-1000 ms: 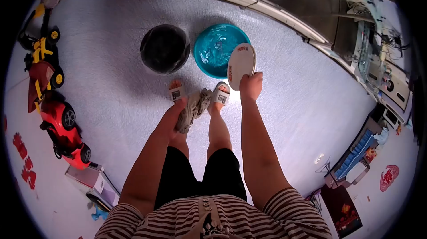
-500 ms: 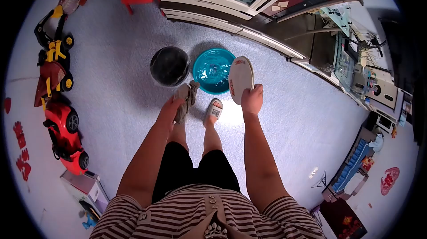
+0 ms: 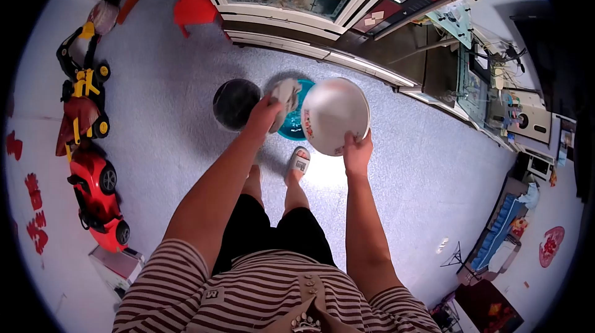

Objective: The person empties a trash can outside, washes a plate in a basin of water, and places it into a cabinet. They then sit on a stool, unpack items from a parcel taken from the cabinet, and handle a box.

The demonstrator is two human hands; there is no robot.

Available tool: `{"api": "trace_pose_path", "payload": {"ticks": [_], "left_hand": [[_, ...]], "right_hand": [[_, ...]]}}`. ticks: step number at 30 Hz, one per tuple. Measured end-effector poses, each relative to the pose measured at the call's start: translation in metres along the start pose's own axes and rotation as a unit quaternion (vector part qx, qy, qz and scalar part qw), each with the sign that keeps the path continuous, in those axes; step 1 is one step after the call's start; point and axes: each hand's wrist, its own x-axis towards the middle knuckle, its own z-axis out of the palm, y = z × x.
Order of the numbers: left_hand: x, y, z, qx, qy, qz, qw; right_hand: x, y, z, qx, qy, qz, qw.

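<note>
A grey cloth (image 3: 285,99) is bunched in my left hand (image 3: 266,114), whose fingers are closed on it. My right hand (image 3: 357,152) grips a white plate (image 3: 334,115) by its near rim, thumb on the inner face. Red floral marks show along the plate's edge, and its inside is turned up towards me. Below the cloth and plate stands a teal basin (image 3: 291,127) of water, partly hidden by both. To its left is a black bin (image 3: 230,107), close to my left hand.
A white-edged cabinet (image 3: 291,28) runs along the far side, with a red chair (image 3: 191,3) beside it. At left stand a yellow toy excavator (image 3: 87,88) and a red toy car (image 3: 99,200). My slippered foot (image 3: 299,161) is near the basin.
My left hand has carried the cloth up and right, from beside the bin to over the basin. The plate has turned from nearly edge-on to show its inner face.
</note>
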Motion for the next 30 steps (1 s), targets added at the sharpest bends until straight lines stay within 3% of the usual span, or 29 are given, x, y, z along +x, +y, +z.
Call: {"api": "trace_pose_path", "payload": {"ticks": [4,6,7,10,18,22,26,28,30], "left_hand": [[0.029,0.024,0.026,-0.030,-0.094,-0.024,0.995],[0.029,0.034,0.030,-0.125,-0.131,-0.096,0.979],[0.029,0.034,0.032,-0.150,-0.146,-0.124,0.970],[0.010,0.047,0.044,-0.114,-0.105,-0.053,0.986],[-0.003,0.058,0.033,-0.233,-0.095,-0.058,0.966],[-0.011,0.039,0.037,-0.260,-0.046,-0.053,0.963],[-0.023,0.021,0.051,-0.352,-0.042,-0.046,0.934],[-0.038,0.032,0.064,-0.442,-0.055,-0.036,0.895],[-0.041,0.039,0.064,-0.442,-0.044,-0.045,0.895]], "right_hand": [[-0.005,-0.014,-0.013,0.110,-0.057,0.038,0.992],[-0.003,-0.017,-0.020,0.235,-0.054,0.115,0.964],[-0.001,-0.014,-0.020,0.277,-0.047,0.108,0.954],[-0.003,-0.019,-0.017,0.283,-0.011,0.116,0.952],[-0.014,-0.034,0.007,0.405,0.003,0.142,0.903],[-0.018,-0.052,0.022,0.417,0.063,0.138,0.896],[-0.016,-0.057,0.035,0.424,0.128,0.113,0.890],[-0.013,-0.061,0.040,0.438,0.132,0.113,0.882],[-0.012,-0.065,0.040,0.452,0.135,0.113,0.874]]}}
